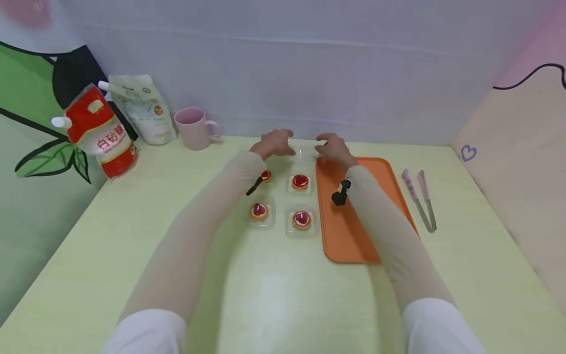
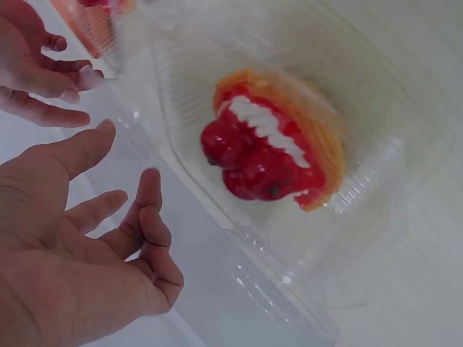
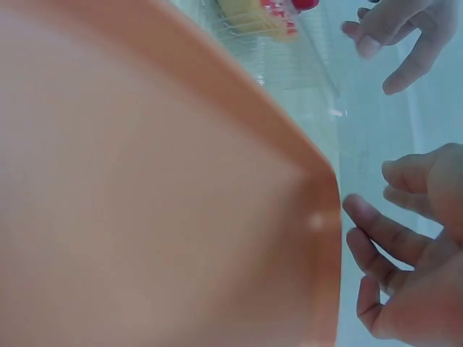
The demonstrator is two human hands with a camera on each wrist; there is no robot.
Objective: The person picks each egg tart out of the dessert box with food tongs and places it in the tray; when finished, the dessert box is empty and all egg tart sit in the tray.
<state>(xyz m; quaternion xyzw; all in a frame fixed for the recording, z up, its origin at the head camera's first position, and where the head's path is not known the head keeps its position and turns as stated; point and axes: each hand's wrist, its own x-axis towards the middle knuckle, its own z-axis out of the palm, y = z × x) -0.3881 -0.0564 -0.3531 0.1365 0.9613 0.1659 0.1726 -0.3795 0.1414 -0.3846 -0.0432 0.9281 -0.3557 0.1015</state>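
My left hand (image 1: pixel 275 142) reaches over the far side of the table, fingers loosely bent and holding nothing. Opposite it, my right hand (image 1: pixel 336 148) hovers by the far edge of an orange tray (image 1: pixel 353 236), also holding nothing. Between the two lies clear plastic (image 1: pixel 304 151), probably part of a box; its outline is hard to see. Nearer me are fruit tarts in clear boxes: a middle tart (image 1: pixel 300 182), a front right tart (image 1: pixel 301 220) and a front left tart (image 1: pixel 259 212). Another tart (image 1: pixel 266 175) is partly covered by my left wrist. In the left wrist view, a cherry-topped tart (image 2: pixel 275 152) sits beside the left hand.
Tongs (image 1: pixel 420 199) with pink handles lie right of the tray. At the back left stand a pink mug (image 1: pixel 192 129), a white spouted pouch (image 1: pixel 148 110) and a red-and-white pouch (image 1: pixel 103 132). A wall (image 1: pixel 283 83) runs along the table's far edge.
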